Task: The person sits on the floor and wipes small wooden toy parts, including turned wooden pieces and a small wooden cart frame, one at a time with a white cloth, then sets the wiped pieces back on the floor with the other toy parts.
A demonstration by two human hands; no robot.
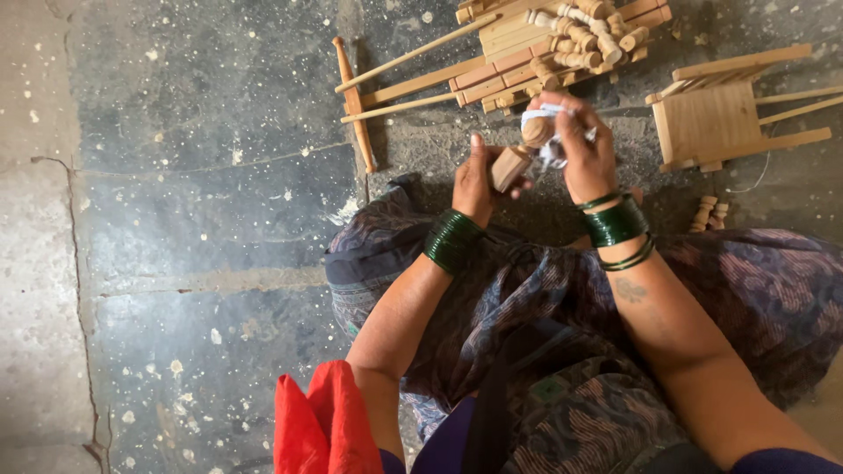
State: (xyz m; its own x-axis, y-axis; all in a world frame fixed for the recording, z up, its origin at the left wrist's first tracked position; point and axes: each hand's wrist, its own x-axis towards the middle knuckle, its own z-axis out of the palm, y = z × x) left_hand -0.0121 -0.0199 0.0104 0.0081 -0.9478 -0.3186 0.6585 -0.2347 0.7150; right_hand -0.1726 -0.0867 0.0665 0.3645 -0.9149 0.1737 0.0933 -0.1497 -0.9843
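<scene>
Overall, by size, largest first:

Floor: grey concrete floor (202, 219), speckled and cracked; wide bare stretch runs from the left edge to the person's lap, the roomiest area in view.

Lap: patterned dark cloth (544, 351) fills the lower right, reaching the bottom and right edges.

Red cloth: folded red cloth (320, 426) at the bottom edge, beside the left elbow.

Wood pile: stack of flat slats (527, 53) at the top edge, long rods jutting left; crowded, little free room there.

Small frame: wooden chair-like frame (711, 118) near the right edge, lying on its side, apart from the pile.

Loose rod: turned post (354, 101) left of the pile, joined to two thin rods.

Spindles: short turned pegs (707, 213) on the floor, just beside the right wrist.

Left hand: left hand (479, 180) closed around the square end of a turned wooden piece (518, 154), held above the lap, between pile and body.

Right hand: right hand (584, 149) pinches a white scrap (549, 132) against the piece's rounded top.

Bangles: green bangles (615, 224) on both wrists.
</scene>
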